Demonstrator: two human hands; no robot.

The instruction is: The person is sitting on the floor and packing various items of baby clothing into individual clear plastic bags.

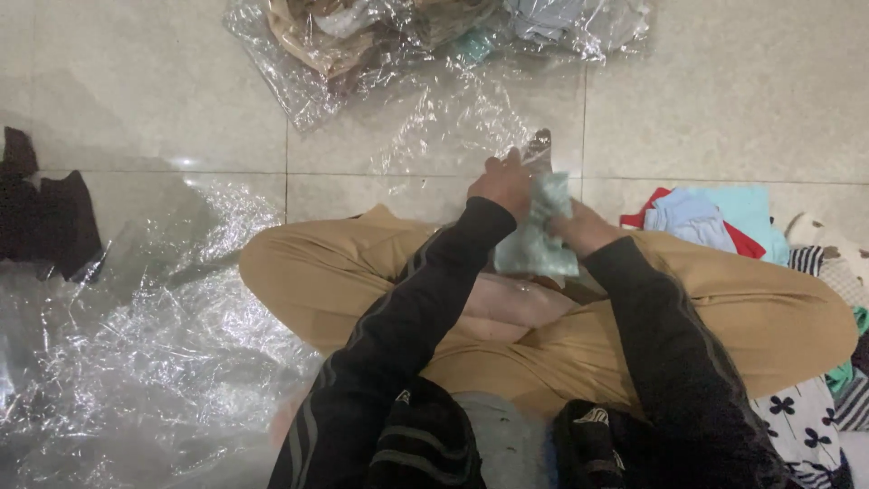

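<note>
Seated cross-legged on a pale tiled floor (742,100), in tan trousers (308,281) and black sleeves. Held above the lap, at the middle of the view: a small pale green folded cloth (541,231), taken here as the landmark.

Left hand (503,184): clenched on the upper left edge of the green cloth, knuckles up, touching it. Just above that hand, a small crinkled piece of clear plastic (540,145) sticking up; whether pinched by the same fingers, cannot tell.

Right hand (579,226): pressed against the right side of the green cloth, fingers curled around it and mostly hidden behind the fabric, grasping it.

Below the green cloth, a bare foot (516,308) tucked between the knees.

Right of the green cloth, just beyond the right knee: a heap of clothes (715,217) in light blue, teal and red, with striped and flower-printed pieces further down.

Above the green cloth, well apart: a clear plastic bag (407,36) stuffed with beige and pale blue garments.

Left of the green cloth, well apart: large crumpled sheets of clear plastic (136,344) spread over the floor, and further left a dark garment (45,217) lying near the edge of view.
</note>
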